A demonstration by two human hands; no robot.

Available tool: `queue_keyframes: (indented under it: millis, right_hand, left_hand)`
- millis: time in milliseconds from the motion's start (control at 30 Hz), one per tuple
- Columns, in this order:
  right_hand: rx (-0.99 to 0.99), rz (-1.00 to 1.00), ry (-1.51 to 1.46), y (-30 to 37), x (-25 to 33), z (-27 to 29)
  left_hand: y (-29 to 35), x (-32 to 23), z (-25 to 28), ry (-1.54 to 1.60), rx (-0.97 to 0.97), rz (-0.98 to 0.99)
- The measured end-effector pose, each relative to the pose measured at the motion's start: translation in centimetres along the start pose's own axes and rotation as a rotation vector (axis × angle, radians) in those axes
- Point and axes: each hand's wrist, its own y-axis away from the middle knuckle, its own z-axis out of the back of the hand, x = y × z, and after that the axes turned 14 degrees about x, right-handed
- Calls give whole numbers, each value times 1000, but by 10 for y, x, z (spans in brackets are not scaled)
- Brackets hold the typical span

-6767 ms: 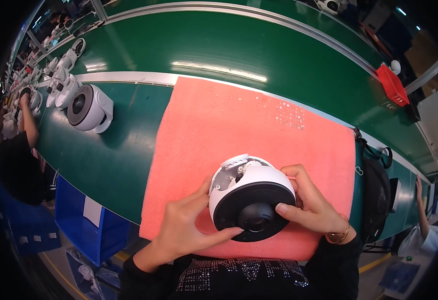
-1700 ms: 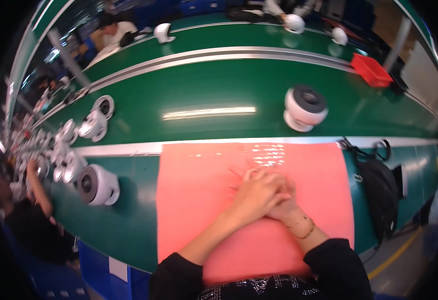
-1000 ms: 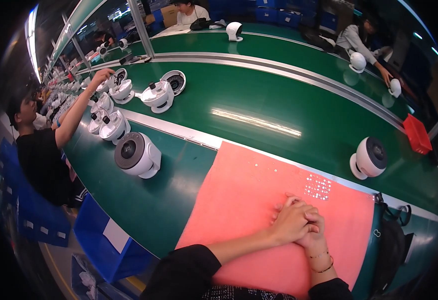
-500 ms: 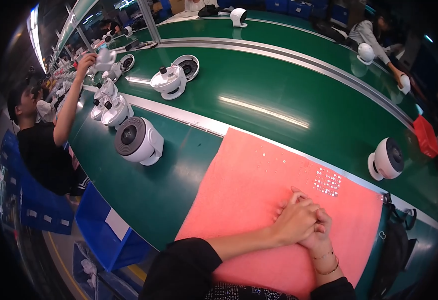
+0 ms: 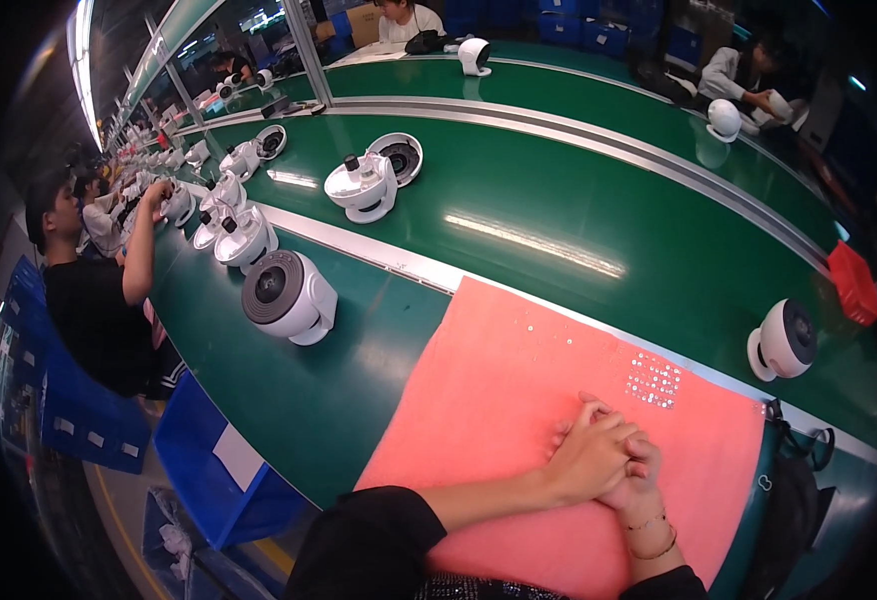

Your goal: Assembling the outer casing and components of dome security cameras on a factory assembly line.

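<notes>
My left hand (image 5: 589, 458) and my right hand (image 5: 641, 482) are clasped together above a pink cloth (image 5: 489, 400), their fingers interlaced and closed. No object shows between them, though the palms are hidden. Thin bracelets circle my right wrist. Just beyond my hands, rows of tiny shiny round pieces (image 5: 655, 380) sit on the cloth, with a few loose ones farther left. To the left on the green bench stands a white round-headed device (image 5: 289, 297) with a dark ringed front, resembling a small fan. Another such device (image 5: 785, 340) is at the right, past the cloth.
Opened white devices (image 5: 364, 186) with dark parts stand on the green conveyor (image 5: 559, 180); several more line the left side. A co-worker (image 5: 89, 300) in black handles one there. A blue bin (image 5: 199, 450) is below the bench, a red basket (image 5: 854, 283) at far right, a black bag (image 5: 794, 500) nearby.
My hands stay clasped over the cloth. The co-worker at left has lowered a raised white device to the bench. The view has shifted slightly, and a person across at right has drawn their arm back.
</notes>
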Motion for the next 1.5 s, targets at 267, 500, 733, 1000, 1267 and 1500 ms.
queue_keyframes:
  millis: [267, 500, 733, 1000, 1267, 1500]
  right_hand:
    - [89, 134, 260, 0, -11, -5]
    - [157, 246, 482, -6, -23, -15]
    - [216, 331, 664, -3, -33, -12]
    - [175, -68, 119, -17, -24, 9]
    - [247, -128, 31, -25, -24, -64]
    - [267, -152, 110, -21, -21, -53]
  left_hand:
    - [3, 8, 11, -77, 207, -58]
    - [2, 3, 10, -79, 213, -19]
    - [5, 5, 12, -83, 251, -23]
    - [4, 6, 11, -68, 249, -40]
    - [0, 24, 20, -80, 234, -21]
    - [-72, 100, 145, -85, -535, 536]
